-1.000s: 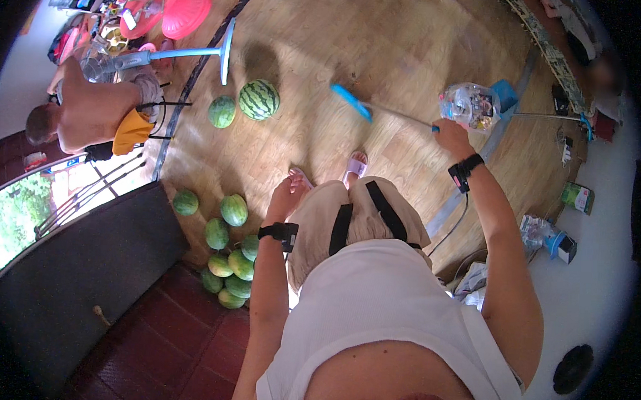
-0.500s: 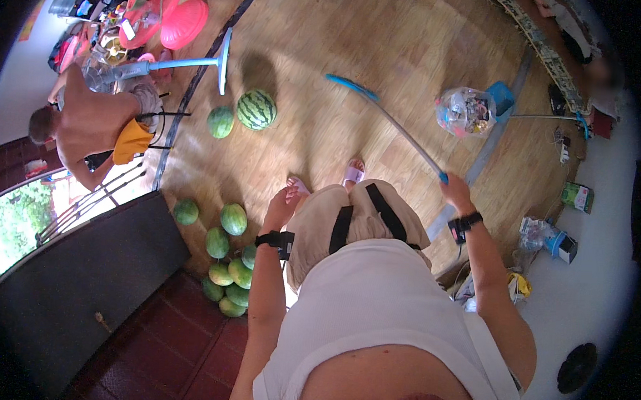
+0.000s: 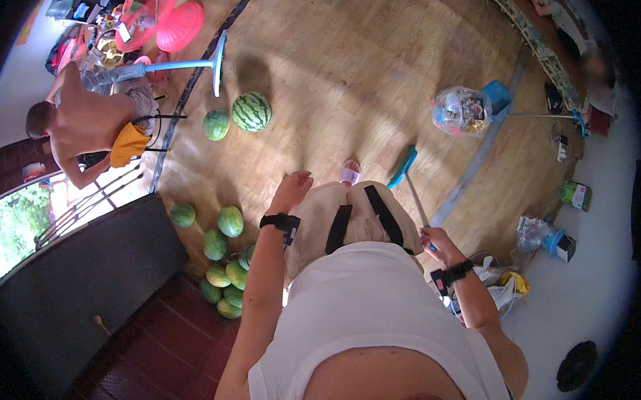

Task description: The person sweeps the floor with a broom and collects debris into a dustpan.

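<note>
right hand (image 3: 439, 242) gripping blurred broom (image 3: 405, 176)

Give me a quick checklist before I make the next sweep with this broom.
1. Right hand gripping the broom handle: ok.
2. Left hand free, holding nothing: ok.
3. Blue broom head down on the wooden floor: cannot tell, blurred.
4. Own foot in pink sandal apart from the broom head: ok, but close.
5. Clear bag of rubbish out of the path: ok.
6. Striped watermelon far off to the left: ok.
</note>
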Action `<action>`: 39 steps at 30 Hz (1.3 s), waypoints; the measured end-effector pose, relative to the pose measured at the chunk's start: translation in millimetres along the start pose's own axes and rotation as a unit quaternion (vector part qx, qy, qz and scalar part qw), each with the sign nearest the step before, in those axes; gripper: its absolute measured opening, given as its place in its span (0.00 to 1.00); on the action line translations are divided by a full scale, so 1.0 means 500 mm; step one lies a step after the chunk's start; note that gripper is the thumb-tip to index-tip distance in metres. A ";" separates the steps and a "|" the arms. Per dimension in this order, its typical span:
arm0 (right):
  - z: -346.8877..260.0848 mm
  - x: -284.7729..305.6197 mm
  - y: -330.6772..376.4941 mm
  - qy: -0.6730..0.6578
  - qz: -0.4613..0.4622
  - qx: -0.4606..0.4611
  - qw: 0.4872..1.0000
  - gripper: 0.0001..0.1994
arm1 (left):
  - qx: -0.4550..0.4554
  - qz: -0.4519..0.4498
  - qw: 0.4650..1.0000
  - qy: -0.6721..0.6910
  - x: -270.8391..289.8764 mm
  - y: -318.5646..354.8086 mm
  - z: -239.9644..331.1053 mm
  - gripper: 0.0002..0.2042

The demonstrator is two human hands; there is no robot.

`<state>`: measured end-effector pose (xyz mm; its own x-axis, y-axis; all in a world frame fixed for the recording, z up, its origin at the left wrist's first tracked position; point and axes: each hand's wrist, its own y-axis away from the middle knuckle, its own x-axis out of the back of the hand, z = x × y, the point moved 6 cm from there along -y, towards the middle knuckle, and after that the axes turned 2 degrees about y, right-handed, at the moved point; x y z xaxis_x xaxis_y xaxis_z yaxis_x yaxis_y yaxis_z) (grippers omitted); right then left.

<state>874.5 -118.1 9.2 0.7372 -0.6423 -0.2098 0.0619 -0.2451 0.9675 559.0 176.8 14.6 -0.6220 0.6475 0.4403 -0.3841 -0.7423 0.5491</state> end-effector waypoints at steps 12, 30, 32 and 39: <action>-0.235 -0.343 -0.152 -0.250 -0.245 -0.085 0.933 0.08 | 0.073 0.082 0.993 0.050 0.066 0.151 -0.085 0.16; -0.229 -0.299 -0.145 0.150 -0.091 0.057 0.983 0.05 | 0.020 0.104 0.994 0.039 0.113 0.113 -0.042 0.17; -0.220 -0.325 -0.096 0.274 -0.057 0.079 0.957 0.06 | 0.037 0.113 0.992 0.046 0.119 0.126 -0.065 0.16; -0.243 -0.390 -0.084 0.372 -0.084 0.099 0.919 0.03 | 0.127 0.108 0.983 0.081 0.133 0.187 -0.179 0.17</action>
<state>810.0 105.6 26.7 0.9890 0.0729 -0.1289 0.1481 -0.4704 0.8699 420.8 135.1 31.6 -0.7779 0.4293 0.4588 -0.0615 -0.7787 0.6243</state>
